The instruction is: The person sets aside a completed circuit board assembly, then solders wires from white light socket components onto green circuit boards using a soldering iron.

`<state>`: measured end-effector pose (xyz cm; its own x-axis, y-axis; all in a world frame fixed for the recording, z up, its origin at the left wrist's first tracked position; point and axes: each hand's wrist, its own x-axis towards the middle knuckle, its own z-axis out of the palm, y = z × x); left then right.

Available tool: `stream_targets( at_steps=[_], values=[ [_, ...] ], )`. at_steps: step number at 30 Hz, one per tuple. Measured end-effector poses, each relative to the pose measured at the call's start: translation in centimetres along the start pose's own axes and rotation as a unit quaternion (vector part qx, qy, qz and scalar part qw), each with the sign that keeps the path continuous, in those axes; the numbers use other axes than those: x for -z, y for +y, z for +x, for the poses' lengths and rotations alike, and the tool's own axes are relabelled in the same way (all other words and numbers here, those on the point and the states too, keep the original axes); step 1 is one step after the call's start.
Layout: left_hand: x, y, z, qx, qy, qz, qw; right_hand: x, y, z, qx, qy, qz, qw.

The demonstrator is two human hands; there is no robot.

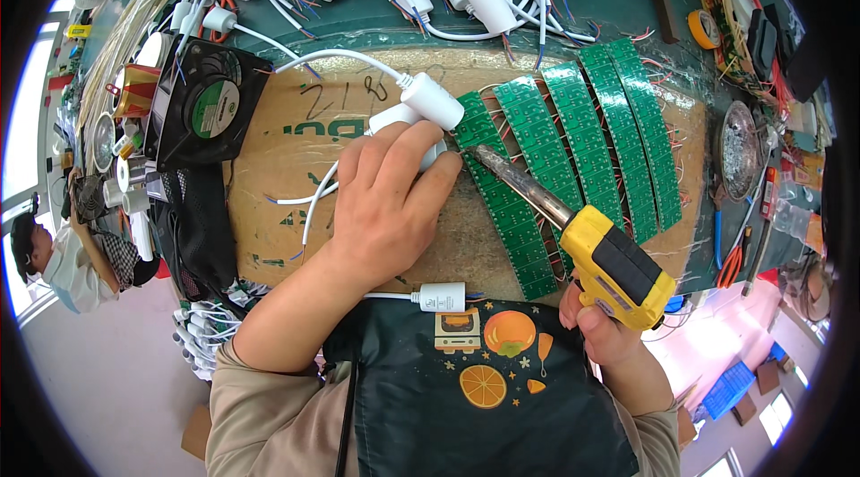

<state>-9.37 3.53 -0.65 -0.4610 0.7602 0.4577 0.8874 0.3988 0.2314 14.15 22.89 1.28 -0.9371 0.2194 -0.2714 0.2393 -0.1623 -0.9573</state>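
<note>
My left hand (385, 190) is closed around a white plastic cylinder (434, 155), mostly hidden by the fingers. Just beyond the fingertips lie two more white cylinders, one with a cable (433, 102) and one partly covered (392, 118). In my right hand (605, 332) is a yellow and black soldering gun (618, 266). Its metal barrel slants up and left, the tip beside the held cylinder and near the upper end of the leftmost green circuit board strip (506, 217). Several similar strips (587, 154) fan out to the right, with thin red wires between them.
A brown board (287, 181) lies under the work. A black fan (210, 105) stands at left; white corded cylinders (491, 7) are heaped at the back. At right are yellow tape (703, 29) and a metal dish (740, 150). Another white cylinder (442, 297) rests by my apron.
</note>
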Motion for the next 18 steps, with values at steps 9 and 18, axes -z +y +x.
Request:
stream_targets(
  at_steps=[9,18],
  values=[
    [0.00,-0.03,-0.04,0.002,0.000,0.001,1.000,-0.34,0.02,0.02,0.011,0.011,0.008,1.000],
    [0.09,0.01,0.10,0.002,-0.001,0.001,1.000,-0.17,0.58,-0.84,-0.033,0.067,0.036,0.997]
  ],
)
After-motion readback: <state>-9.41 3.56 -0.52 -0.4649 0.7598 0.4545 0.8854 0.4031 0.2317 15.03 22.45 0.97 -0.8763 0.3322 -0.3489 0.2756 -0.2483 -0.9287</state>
